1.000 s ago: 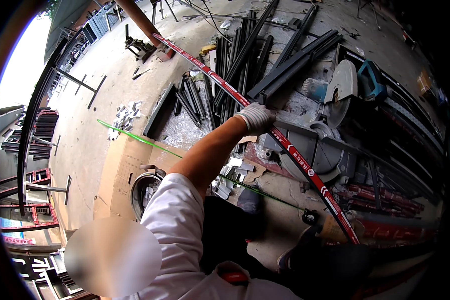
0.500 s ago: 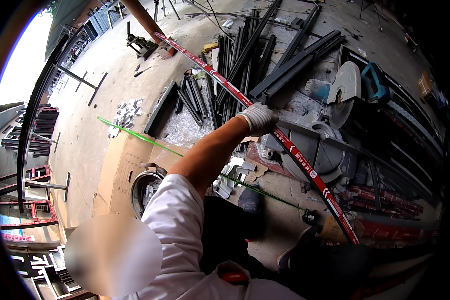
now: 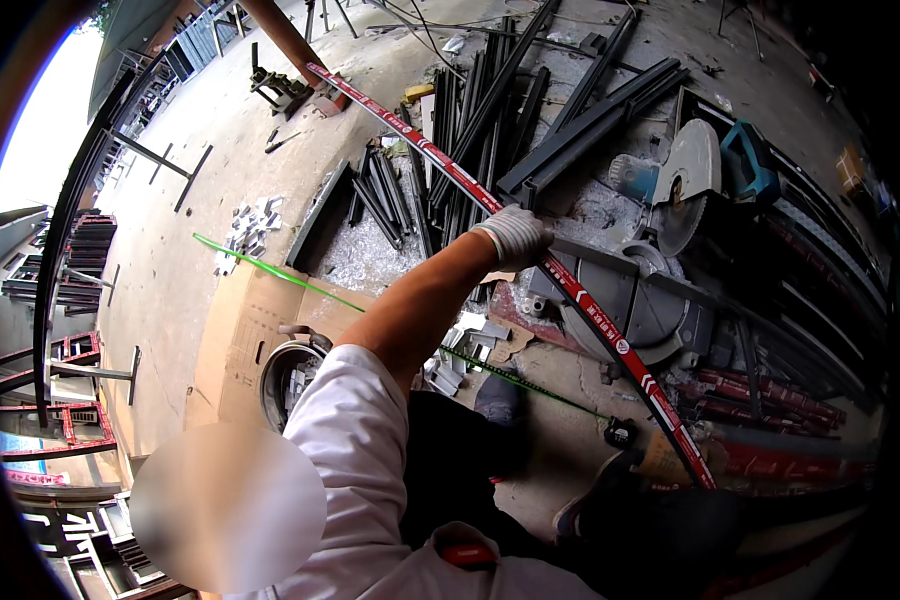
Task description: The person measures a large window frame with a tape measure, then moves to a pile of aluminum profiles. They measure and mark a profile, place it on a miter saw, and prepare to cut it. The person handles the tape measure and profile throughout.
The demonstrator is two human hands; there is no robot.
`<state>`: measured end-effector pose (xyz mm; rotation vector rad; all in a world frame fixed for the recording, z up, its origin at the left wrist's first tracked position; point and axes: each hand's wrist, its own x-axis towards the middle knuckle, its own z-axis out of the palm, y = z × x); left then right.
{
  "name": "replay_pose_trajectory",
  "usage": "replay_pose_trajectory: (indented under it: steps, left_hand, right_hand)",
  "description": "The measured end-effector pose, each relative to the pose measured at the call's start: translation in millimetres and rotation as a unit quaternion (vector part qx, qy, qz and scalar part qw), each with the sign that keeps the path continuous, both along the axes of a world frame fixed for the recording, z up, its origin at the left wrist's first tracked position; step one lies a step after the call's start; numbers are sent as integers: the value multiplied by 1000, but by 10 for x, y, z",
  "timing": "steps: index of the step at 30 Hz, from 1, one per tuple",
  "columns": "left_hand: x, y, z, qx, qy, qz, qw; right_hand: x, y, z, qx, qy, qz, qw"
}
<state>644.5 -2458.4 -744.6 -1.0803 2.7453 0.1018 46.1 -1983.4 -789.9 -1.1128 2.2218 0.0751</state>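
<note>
My left hand (image 3: 515,238), in a white knitted glove, is closed round a long, narrow metal bar (image 3: 607,330) wrapped in red printed film. The bar slants from the far left down to the near right, passing over the grey base of a miter saw (image 3: 670,325). Beneath my left forearm a bright green tape measure strip (image 3: 270,268) stretches across the floor to its black case (image 3: 621,432). My right hand is not in view.
Dark metal profiles (image 3: 480,110) lie beyond the bar. The saw's round blade (image 3: 683,228) stands at the right. Cardboard (image 3: 228,335), a round metal container (image 3: 270,385) and small silver offcuts (image 3: 253,228) lie to the left, and a brown post (image 3: 282,38) rises at the back.
</note>
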Motion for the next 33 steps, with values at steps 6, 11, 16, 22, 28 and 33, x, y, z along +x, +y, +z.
replay_pose_trajectory:
  steps: [6, 11, 16, 22, 28, 33]
  left_hand:
    - [-43, -41, 13, 2, 4, -3, 1000]
    - [-73, -16, 77, 17, 8, 4, 1000]
    - [9, 31, 96, 27, 23, 15, 999]
    - [-29, -17, 99, 10, 27, -6, 1000]
    - [-92, 10, 176, 12, 30, -2, 999]
    - [3, -18, 123, 5, 40, -3, 999]
  right_hand:
    - [-35, -15, 25, -3, 2, -3, 1000]
    - [-36, -6, 40, 2, 2, -1, 1000]
    - [-7, -87, 15, 7, -4, 8, 1000]
    - [5, -125, 129, 8, 2, 5, 1000]
    - [18, -107, 162, 13, 5, 5, 1000]
    - [12, -52, 92, 19, 1, 6, 1000]
